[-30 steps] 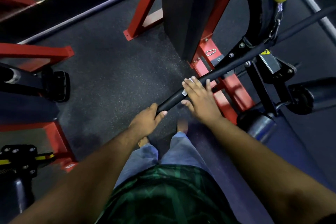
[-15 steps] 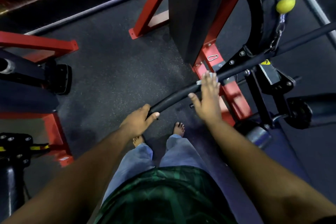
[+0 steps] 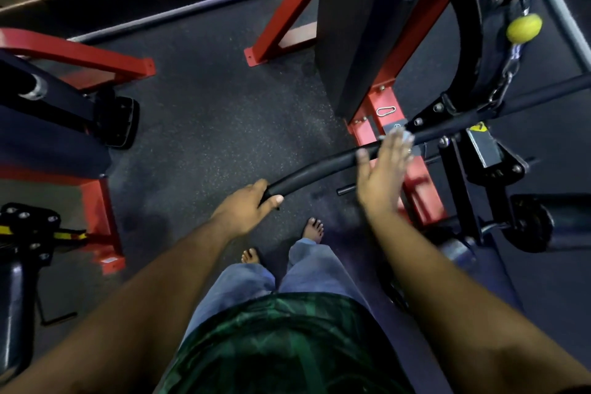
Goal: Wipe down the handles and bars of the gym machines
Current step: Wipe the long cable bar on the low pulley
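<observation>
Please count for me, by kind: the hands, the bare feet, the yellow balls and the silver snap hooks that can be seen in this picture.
Hands: 2, the left hand gripping the black bar and the right hand laid flat on it
Bare feet: 2
Yellow balls: 1
Silver snap hooks: 1
Total: 6

Two hands (image 3: 382, 174), one black bar (image 3: 319, 168), one yellow ball (image 3: 524, 28).

A black pull-down bar (image 3: 323, 168) is showing against dark speckled rubber flooring (image 3: 204, 137), red machine frames (image 3: 281, 19) are standing out, and a yellow ball stopper (image 3: 524, 28) is glowing above
</observation>
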Motion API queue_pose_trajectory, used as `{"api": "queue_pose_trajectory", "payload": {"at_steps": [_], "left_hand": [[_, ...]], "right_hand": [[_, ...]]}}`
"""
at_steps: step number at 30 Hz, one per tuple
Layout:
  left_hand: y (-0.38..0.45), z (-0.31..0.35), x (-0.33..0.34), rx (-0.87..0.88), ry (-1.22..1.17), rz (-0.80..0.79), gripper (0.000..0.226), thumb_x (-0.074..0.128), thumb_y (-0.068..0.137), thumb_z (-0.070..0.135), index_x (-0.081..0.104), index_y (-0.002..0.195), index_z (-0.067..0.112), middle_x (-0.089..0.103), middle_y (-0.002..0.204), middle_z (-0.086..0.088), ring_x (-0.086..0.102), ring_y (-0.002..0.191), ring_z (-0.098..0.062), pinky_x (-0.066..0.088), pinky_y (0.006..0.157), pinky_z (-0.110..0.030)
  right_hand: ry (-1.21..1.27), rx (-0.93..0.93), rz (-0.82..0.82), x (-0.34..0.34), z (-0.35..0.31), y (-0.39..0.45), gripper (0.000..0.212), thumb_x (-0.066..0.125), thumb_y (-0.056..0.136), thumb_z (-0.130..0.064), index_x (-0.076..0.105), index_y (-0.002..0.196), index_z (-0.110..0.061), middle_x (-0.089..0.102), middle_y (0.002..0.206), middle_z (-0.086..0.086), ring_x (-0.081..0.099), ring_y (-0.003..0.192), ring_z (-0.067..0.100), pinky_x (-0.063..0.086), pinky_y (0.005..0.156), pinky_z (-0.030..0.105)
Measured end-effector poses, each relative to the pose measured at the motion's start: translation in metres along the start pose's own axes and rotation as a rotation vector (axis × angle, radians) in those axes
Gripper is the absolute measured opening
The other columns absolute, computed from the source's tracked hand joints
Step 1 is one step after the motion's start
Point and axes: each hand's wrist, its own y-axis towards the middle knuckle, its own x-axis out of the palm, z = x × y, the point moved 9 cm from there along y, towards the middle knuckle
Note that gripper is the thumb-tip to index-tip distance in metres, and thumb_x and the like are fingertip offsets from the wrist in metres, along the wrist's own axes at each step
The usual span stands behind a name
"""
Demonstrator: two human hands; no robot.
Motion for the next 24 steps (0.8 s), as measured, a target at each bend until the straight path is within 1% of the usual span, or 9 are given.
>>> {"api": "queue_pose_trajectory", "payload": {"at_steps": [3, 5, 6, 8, 11, 15, 20, 22, 24], "left_hand": [[-0.001, -0.001, 0.0, 0.012, -0.001, 0.001, 0.039, 0.047, 0.102, 0.058, 0.046, 0.11, 0.021, 0.054, 0.093, -0.001, 0.057, 0.082, -0.021, 0.041, 0.065, -0.038], [-0.002, -0.003, -0.001, 0.017, -0.016, -0.002, 0.041, 0.051, 0.101, 0.058, 0.047, 0.114, 0.02, 0.057, 0.099, -0.003, 0.059, 0.086, -0.021, 0.048, 0.07, -0.041], [-0.003, -0.004, -0.001, 0.016, -0.016, -0.007, 0.042, 0.053, 0.1, 0.058, 0.046, 0.115, 0.02, 0.057, 0.102, -0.003, 0.059, 0.088, -0.021, 0.051, 0.074, -0.043], [-0.007, -0.013, 0.001, 0.008, 0.015, -0.023, 0.044, 0.053, 0.098, 0.061, 0.046, 0.112, 0.02, 0.057, 0.101, -0.004, 0.06, 0.09, -0.024, 0.052, 0.077, -0.045], [-0.015, -0.036, 0.0, -0.036, 0.055, -0.048, 0.048, 0.054, 0.096, 0.064, 0.048, 0.111, 0.019, 0.057, 0.097, -0.001, 0.061, 0.089, -0.025, 0.05, 0.074, -0.042], [-0.02, -0.047, 0.0, -0.019, 0.049, -0.041, 0.042, 0.064, 0.097, 0.05, 0.052, 0.121, 0.017, 0.062, 0.109, -0.006, 0.061, 0.097, -0.025, 0.047, 0.077, -0.038], [-0.028, -0.054, 0.003, 0.046, 0.038, 0.006, 0.037, 0.072, 0.094, 0.026, 0.056, 0.125, 0.012, 0.064, 0.119, -0.012, 0.061, 0.109, -0.03, 0.041, 0.08, -0.032], [-0.031, -0.056, 0.0, 0.061, 0.006, 0.021, 0.042, 0.072, 0.095, 0.026, 0.056, 0.131, 0.014, 0.065, 0.121, -0.011, 0.061, 0.109, -0.029, 0.041, 0.081, -0.031], [-0.034, -0.059, -0.005, 0.067, -0.04, 0.042, 0.048, 0.072, 0.095, 0.026, 0.055, 0.139, 0.014, 0.065, 0.123, -0.011, 0.062, 0.111, -0.028, 0.045, 0.086, -0.032]], "right_hand": [[-0.132, -0.342, -0.154, 0.033, -0.053, -0.053, 0.082, 0.02, 0.101, -0.064, 0.023, 0.16, -0.007, 0.014, 0.17, 0.01, 0.002, 0.157, 0.03, -0.001, 0.126, 0.051], [-0.272, -0.51, -0.154, 0.029, -0.057, -0.05, 0.08, 0.025, 0.1, -0.065, 0.028, 0.159, -0.012, 0.021, 0.168, 0.005, 0.011, 0.157, 0.026, 0.002, 0.125, 0.057], [-0.319, -0.497, -0.13, 0.022, -0.048, -0.037, 0.078, 0.029, 0.099, -0.065, 0.029, 0.159, -0.014, 0.023, 0.168, 0.005, 0.014, 0.156, 0.025, 0.004, 0.124, 0.06], [-0.289, -0.297, -0.082, 0.002, -0.017, -0.007, 0.077, 0.036, 0.099, -0.062, 0.027, 0.159, -0.014, 0.024, 0.167, 0.007, 0.015, 0.156, 0.027, 0.008, 0.122, 0.064], [-0.166, -0.119, -0.057, -0.006, -0.01, -0.002, 0.081, 0.033, 0.099, -0.065, 0.03, 0.158, -0.009, 0.024, 0.167, 0.011, 0.011, 0.156, 0.031, 0.014, 0.122, 0.063], [-0.187, -0.284, -0.132, 0.039, -0.078, -0.063, 0.077, 0.032, 0.099, -0.06, 0.031, 0.157, -0.009, 0.024, 0.166, 0.013, 0.011, 0.156, 0.033, 0.009, 0.125, 0.058], [-0.382, -0.684, -0.281, 0.099, -0.147, -0.148, 0.066, 0.03, 0.1, -0.051, 0.043, 0.153, -0.015, 0.037, 0.162, 0.002, 0.023, 0.154, 0.02, 0.005, 0.121, 0.065], [-0.427, -0.687, -0.226, 0.084, -0.137, -0.133, 0.058, 0.036, 0.103, -0.043, 0.038, 0.156, -0.018, 0.034, 0.164, 0.0, 0.022, 0.154, 0.019, 0.003, 0.122, 0.064], [-0.374, -0.539, -0.149, 0.059, -0.119, -0.108, 0.055, 0.042, 0.105, -0.033, 0.033, 0.158, -0.019, 0.027, 0.166, 0.0, 0.016, 0.156, 0.02, 0.005, 0.122, 0.063]]}}
